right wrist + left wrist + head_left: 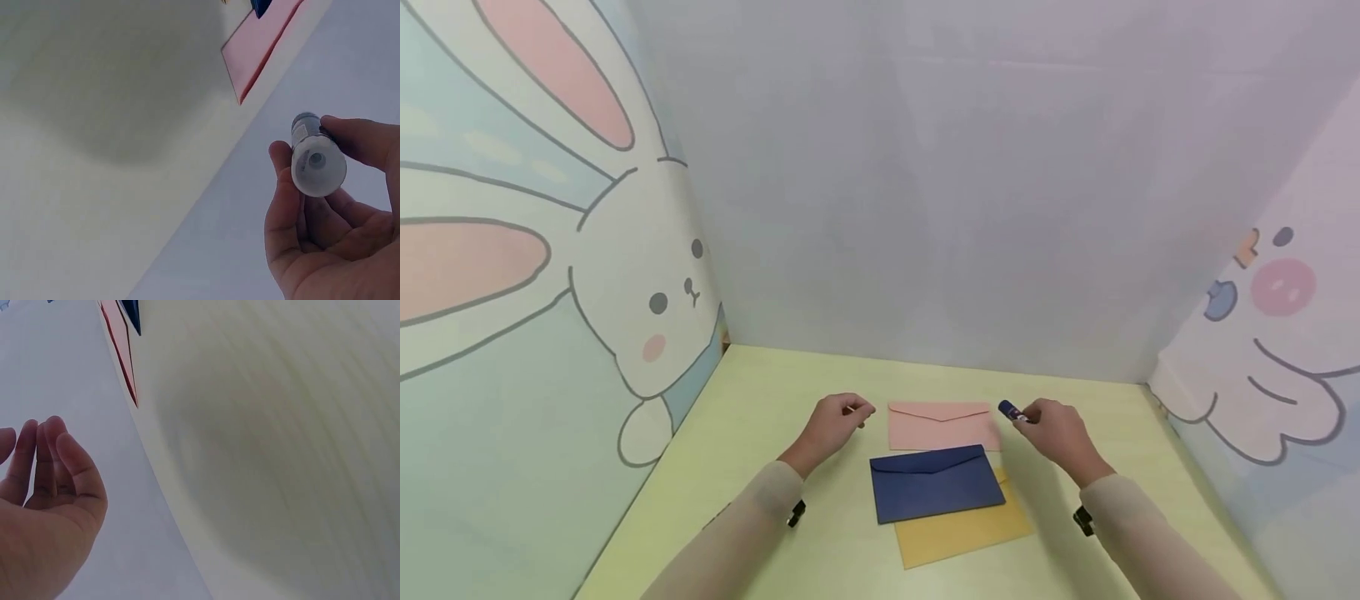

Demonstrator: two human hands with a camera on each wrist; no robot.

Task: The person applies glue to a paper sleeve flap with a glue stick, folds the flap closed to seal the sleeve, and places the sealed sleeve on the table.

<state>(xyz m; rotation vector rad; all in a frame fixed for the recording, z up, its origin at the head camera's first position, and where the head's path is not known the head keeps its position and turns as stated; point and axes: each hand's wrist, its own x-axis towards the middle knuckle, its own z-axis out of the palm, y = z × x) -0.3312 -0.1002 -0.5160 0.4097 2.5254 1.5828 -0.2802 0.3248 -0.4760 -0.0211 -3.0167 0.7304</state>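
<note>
My right hand pinches a glue stick between thumb and fingers, above the table to the right of the envelopes. In the right wrist view the round white end of the glue stick faces the camera. My left hand hovers left of the envelopes with loosely curled fingers and holds nothing; its fingertips show in the left wrist view. A pink envelope lies farthest back, flap side up. In front of it a dark blue envelope overlaps a yellow envelope, hiding much of it.
The pale yellow table meets a plain grey-white wall at the back. Side panels stand left and right, one with a cartoon rabbit, the other with a white cartoon animal.
</note>
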